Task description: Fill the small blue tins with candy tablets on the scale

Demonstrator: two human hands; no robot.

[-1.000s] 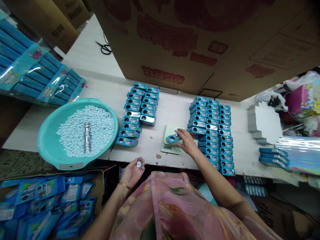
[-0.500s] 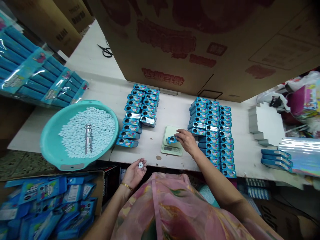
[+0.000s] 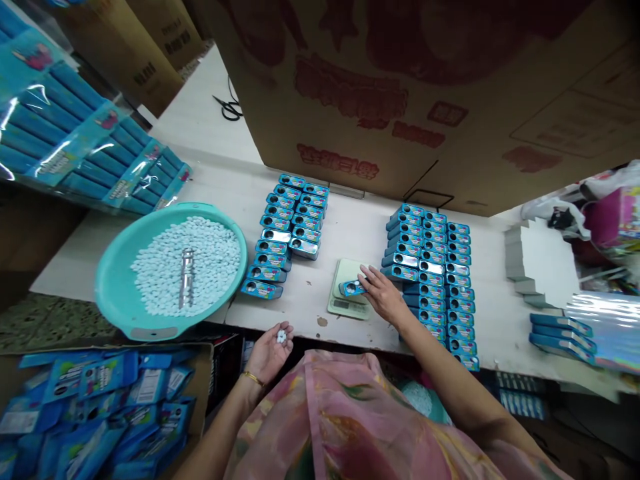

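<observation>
My left hand [image 3: 271,351] is palm up near the table's front edge, its fingers curled around several pale blue-white candies [image 3: 281,336]. My right hand [image 3: 384,293] is over a small kitchen scale [image 3: 345,306], with its fingers at the right end of a small blue box [image 3: 351,288]. That box has a round hole in its upper face and lies on or just above the scale's plate; which one I cannot tell. Left of the scale stand rows of matching blue boxes [image 3: 270,259], and more rows [image 3: 430,273] stand to its right.
A turquoise basin [image 3: 113,293] of candies, with a metal scoop [image 3: 187,277] lying in it, is at the left. A big carton [image 3: 350,100] looms behind. Scissors [image 3: 231,112] lie at the back. Blue packages fill a carton [image 3: 203,393] at lower left.
The view has shifted, so the table things sit a little farther right and lower. My right hand's fingers are more spread at the box's end. My left hand stays cupped around the candies.
</observation>
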